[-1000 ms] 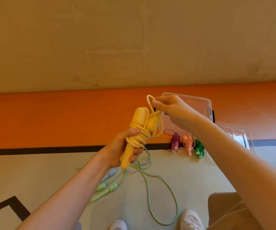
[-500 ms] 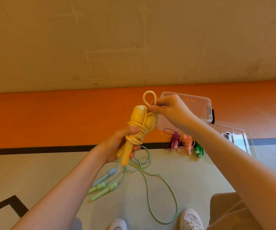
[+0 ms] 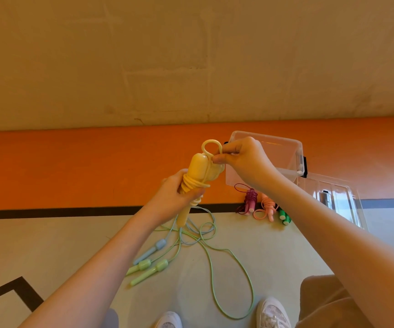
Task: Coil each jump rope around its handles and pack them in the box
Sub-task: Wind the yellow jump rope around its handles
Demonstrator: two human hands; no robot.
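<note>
Pale floor with a black line, an orange band and a beige wall behind; two hands work on a yellow jump rope above it.

Nearest, two white shoes [image 3: 273, 313] stand at the bottom edge of the floor [image 3: 274, 245]. Before them a green jump rope [image 3: 148, 272] and a blue jump rope [image 3: 152, 248] lie loose, their cords tangled together. Above these the left hand [image 3: 172, 200] grips the coiled yellow jump rope [image 3: 197, 171] around its handles, fingers curled on the wound cord. The right hand [image 3: 243, 162] pinches the small end loop at the top of the handles. Farther, by the black line, the purple bundle [image 3: 249, 201], pink bundle [image 3: 268, 207] and green bundle [image 3: 283, 215] lie coiled beside the clear box [image 3: 286, 152], whose lid [image 3: 338, 197] lies just to its right.
</note>
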